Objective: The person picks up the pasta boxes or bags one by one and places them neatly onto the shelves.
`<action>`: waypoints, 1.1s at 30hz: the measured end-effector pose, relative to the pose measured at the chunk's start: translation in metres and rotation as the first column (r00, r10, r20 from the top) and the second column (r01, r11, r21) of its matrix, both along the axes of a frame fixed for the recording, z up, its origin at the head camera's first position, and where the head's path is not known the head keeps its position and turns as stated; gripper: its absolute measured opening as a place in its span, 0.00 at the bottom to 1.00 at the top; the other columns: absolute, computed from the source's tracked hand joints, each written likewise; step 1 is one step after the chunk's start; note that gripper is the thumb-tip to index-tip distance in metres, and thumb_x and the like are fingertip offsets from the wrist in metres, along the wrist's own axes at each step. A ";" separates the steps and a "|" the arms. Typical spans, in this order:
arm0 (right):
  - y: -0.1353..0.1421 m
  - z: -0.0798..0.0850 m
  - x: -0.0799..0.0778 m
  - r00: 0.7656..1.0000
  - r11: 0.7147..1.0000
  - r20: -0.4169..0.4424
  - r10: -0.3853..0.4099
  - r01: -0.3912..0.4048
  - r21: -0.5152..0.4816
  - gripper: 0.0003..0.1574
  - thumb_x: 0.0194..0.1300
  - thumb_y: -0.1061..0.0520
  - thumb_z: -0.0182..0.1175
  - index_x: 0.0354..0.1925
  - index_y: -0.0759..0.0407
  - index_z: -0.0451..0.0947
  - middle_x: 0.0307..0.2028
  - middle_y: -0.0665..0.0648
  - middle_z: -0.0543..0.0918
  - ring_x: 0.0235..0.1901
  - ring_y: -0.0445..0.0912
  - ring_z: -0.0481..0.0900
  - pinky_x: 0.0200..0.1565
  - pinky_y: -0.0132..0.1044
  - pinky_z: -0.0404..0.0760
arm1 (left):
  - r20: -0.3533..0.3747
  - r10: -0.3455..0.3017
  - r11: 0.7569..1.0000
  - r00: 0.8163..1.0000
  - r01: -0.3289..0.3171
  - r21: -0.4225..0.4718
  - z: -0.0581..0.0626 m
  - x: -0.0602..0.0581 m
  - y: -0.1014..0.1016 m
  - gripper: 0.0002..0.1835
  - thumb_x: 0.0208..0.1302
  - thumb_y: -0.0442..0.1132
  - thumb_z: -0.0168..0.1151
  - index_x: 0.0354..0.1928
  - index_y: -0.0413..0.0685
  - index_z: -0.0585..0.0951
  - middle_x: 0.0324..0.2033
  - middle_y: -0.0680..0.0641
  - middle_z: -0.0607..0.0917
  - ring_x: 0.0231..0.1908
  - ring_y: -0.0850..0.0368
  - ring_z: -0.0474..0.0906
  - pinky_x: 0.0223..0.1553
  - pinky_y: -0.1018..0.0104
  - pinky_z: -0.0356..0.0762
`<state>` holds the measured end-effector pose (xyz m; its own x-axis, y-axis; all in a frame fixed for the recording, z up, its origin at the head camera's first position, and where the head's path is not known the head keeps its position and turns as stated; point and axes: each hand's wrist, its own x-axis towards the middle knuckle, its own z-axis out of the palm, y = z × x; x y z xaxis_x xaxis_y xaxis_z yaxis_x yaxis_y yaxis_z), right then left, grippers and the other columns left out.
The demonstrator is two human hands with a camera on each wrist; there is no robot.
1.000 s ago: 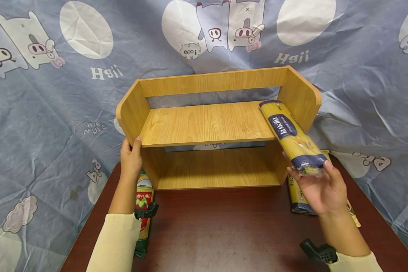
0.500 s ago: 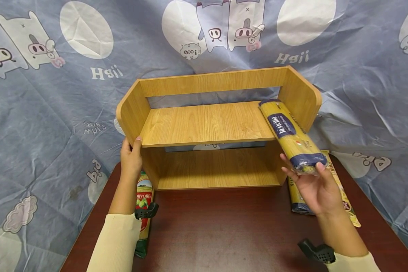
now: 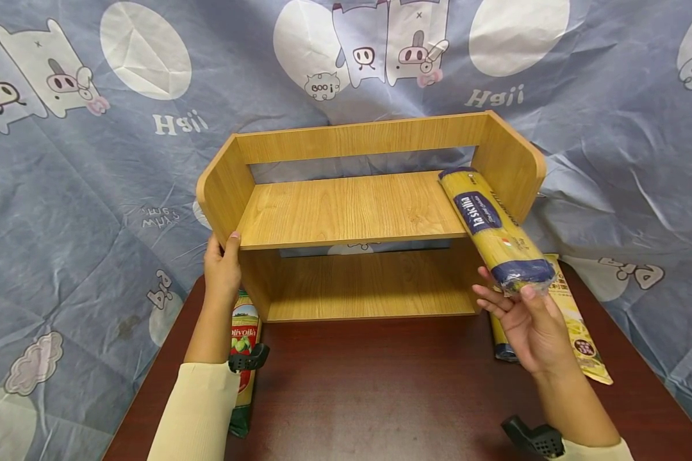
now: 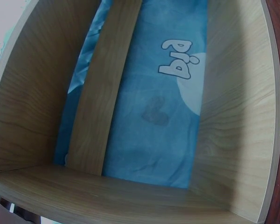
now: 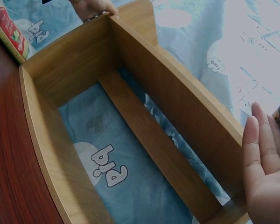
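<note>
At the left end of the wooden shelf, the left hand grips its side panel; below lies an "Olivoilà" packet. Rightward, a "la sicilia" spaghetti pack rests on the upper board, jutting past the front edge. The right hand, fingers loosely extended, has its thumb at the pack's near end. A yellow packet lies rightmost.

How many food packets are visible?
4: La Sicilia pasta packet on the upper shelf, right side, overhanging its front; blue-ended yellow packet and pale-yellow packet on the table, right; Olivoilà packet on the table, left. Others may be hidden.
</note>
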<state>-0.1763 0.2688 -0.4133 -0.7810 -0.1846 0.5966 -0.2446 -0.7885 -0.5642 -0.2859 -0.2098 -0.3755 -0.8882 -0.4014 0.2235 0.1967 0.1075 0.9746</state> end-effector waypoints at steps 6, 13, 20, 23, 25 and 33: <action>-0.005 0.001 0.000 0.996 0.996 0.041 -0.085 0.086 -0.017 0.31 0.80 0.63 0.41 0.75 0.65 0.47 0.62 0.72 0.77 0.52 0.61 0.86 0.54 0.46 0.84 | -0.005 -0.012 1.000 1.000 0.012 -0.010 0.000 0.000 -0.001 0.26 0.76 0.51 0.52 0.72 0.57 0.69 0.64 0.42 0.75 0.62 0.49 0.72 0.68 0.49 0.67; -0.007 0.002 0.000 0.982 0.985 0.081 -0.172 0.171 0.023 0.30 0.80 0.61 0.42 0.74 0.65 0.49 0.59 0.67 0.81 0.49 0.56 0.88 0.50 0.42 0.86 | -0.006 -0.015 1.000 1.000 0.015 -0.014 -0.001 0.000 -0.001 0.26 0.76 0.51 0.51 0.72 0.58 0.70 0.63 0.43 0.75 0.62 0.49 0.73 0.67 0.49 0.67; -0.008 0.006 -0.002 0.970 0.974 0.095 -0.224 0.218 0.067 0.30 0.81 0.61 0.42 0.75 0.64 0.49 0.57 0.64 0.82 0.50 0.54 0.88 0.49 0.39 0.86 | -0.008 -0.012 1.000 1.000 0.011 -0.019 0.000 0.000 -0.001 0.26 0.76 0.51 0.51 0.72 0.58 0.69 0.64 0.43 0.75 0.62 0.48 0.73 0.68 0.49 0.67; -0.009 0.007 -0.004 0.972 0.977 0.097 -0.214 0.211 0.038 0.30 0.80 0.62 0.42 0.75 0.65 0.49 0.58 0.67 0.80 0.51 0.56 0.87 0.49 0.41 0.86 | -0.007 -0.011 1.000 1.000 0.011 -0.020 0.000 0.000 -0.001 0.26 0.76 0.51 0.51 0.73 0.58 0.69 0.64 0.42 0.75 0.62 0.48 0.73 0.68 0.49 0.67; -0.010 0.008 -0.006 0.974 0.979 0.097 -0.204 0.204 0.012 0.31 0.80 0.63 0.43 0.75 0.66 0.48 0.59 0.69 0.79 0.51 0.57 0.87 0.49 0.41 0.86 | -0.009 -0.011 1.000 1.000 0.011 -0.017 -0.001 0.000 -0.001 0.26 0.76 0.51 0.51 0.73 0.58 0.69 0.64 0.42 0.75 0.63 0.48 0.73 0.68 0.49 0.67; -0.013 0.012 -0.013 0.968 0.975 0.122 -0.218 0.222 -0.025 0.31 0.79 0.66 0.43 0.74 0.66 0.48 0.59 0.70 0.78 0.54 0.58 0.85 0.49 0.42 0.86 | -0.007 -0.013 1.000 1.000 0.013 -0.001 -0.001 0.000 0.000 0.26 0.76 0.51 0.52 0.73 0.60 0.69 0.65 0.43 0.75 0.64 0.48 0.72 0.69 0.50 0.66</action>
<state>-0.1894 0.2554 -0.4014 -0.8649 0.0203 0.5016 -0.3482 -0.7440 -0.5703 -0.2863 -0.2101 -0.3762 -0.8917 -0.3897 0.2303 0.2051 0.1058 0.9730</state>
